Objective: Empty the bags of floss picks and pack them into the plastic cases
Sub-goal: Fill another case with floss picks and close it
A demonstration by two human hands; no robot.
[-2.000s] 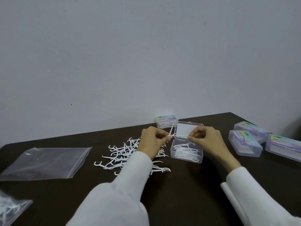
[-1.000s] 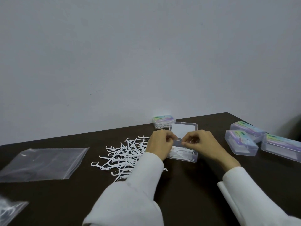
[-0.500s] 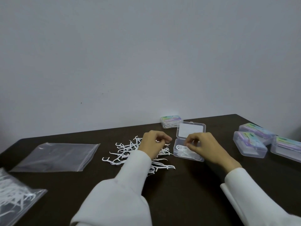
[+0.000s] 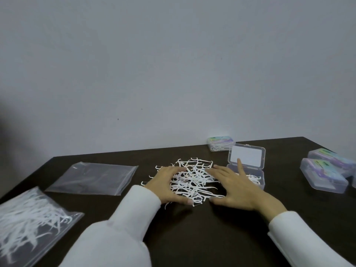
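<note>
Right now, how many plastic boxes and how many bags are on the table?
Clear plastic cases: 5, namely one open, one by the wall, three at right.
Clear plastic bags: 2, one empty, one holding floss picks.
Total: 7.

I see both hands flat on the dark table (image 4: 192, 237), flanking the loose pile of picks (image 4: 192, 180). My left hand (image 4: 166, 186) rests at the pile's left edge, fingers spread, thumb touching the near side. My right hand (image 4: 234, 186) rests at the right edge, fingers straight, partly covering the open case (image 4: 248, 170), whose lid stands upright and whose tray holds a few picks. A closed case (image 4: 221, 143) sits behind near the wall. Further cases (image 4: 325, 178) lie far right. An empty bag (image 4: 92, 178) and a full bag (image 4: 28, 224) lie left.
</note>
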